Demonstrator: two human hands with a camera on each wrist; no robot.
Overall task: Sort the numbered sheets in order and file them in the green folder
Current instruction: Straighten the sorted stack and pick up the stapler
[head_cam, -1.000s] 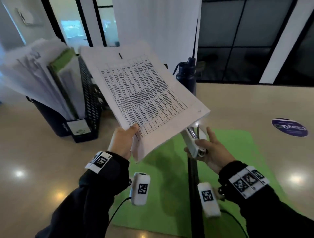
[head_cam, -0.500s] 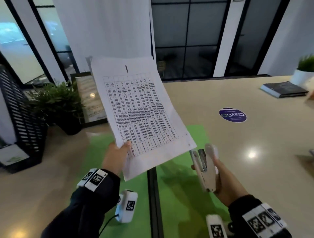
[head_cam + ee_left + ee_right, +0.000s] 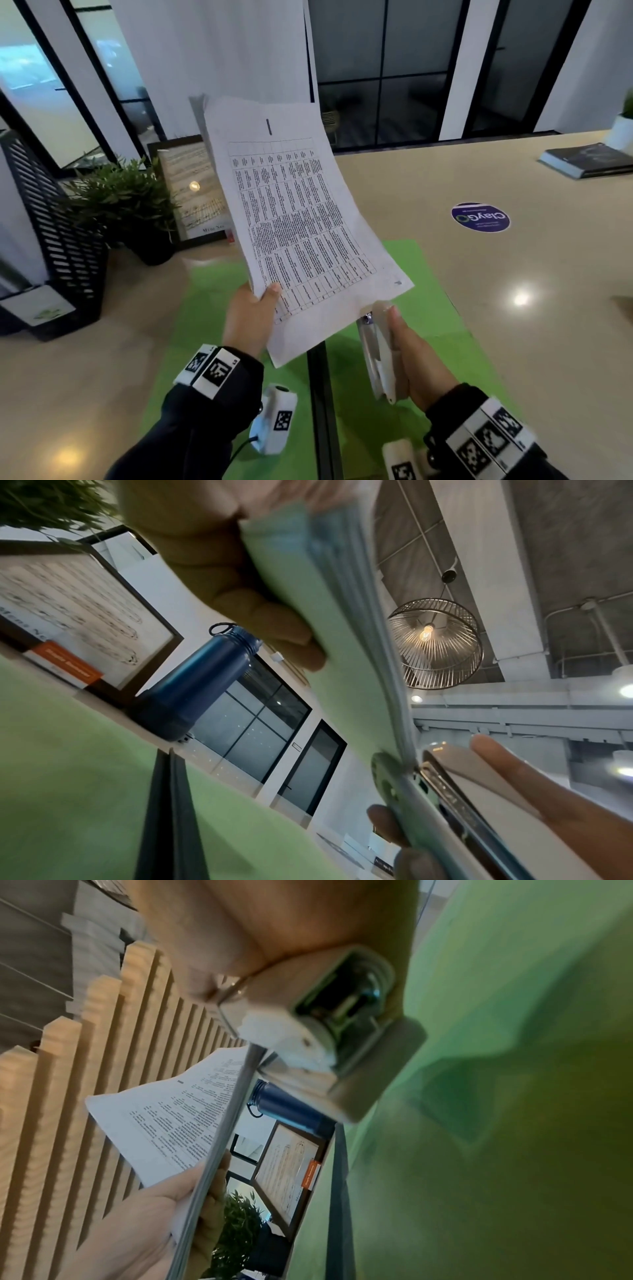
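Stack of numbered sheets (image 3: 301,219), printed table facing up, top sheet marked with a single stroke near its upper edge, held tilted in the air above the open green folder (image 3: 424,301). Lower left corner of the stack pinched by the left hand (image 3: 248,317), thumb on the printed face, fingers curled beneath against the underside, as seen from the left wrist (image 3: 240,610). Lower right corner of the stack set between the open arms of a stapler (image 3: 378,353), gripped lengthwise by the right hand (image 3: 416,356), thumb along its top and fingers wrapped under its base. Sheet edges seen end-on from the right wrist (image 3: 219,1137), entering the stapler mouth (image 3: 308,1047).

Folder lying flat and open on the beige surface (image 3: 513,342), dark spine (image 3: 320,411) running down its middle, directly under both hands.

Farther out on the surface: round purple sticker (image 3: 480,217) to the right of the folder; dark book (image 3: 587,161) at the far right; potted plant (image 3: 120,202) and framed print (image 3: 191,192) behind the folder's left half; black slatted file rack (image 3: 58,240) at the far left; blue bottle (image 3: 202,680) standing beside the framed print, visible from the wrist views only
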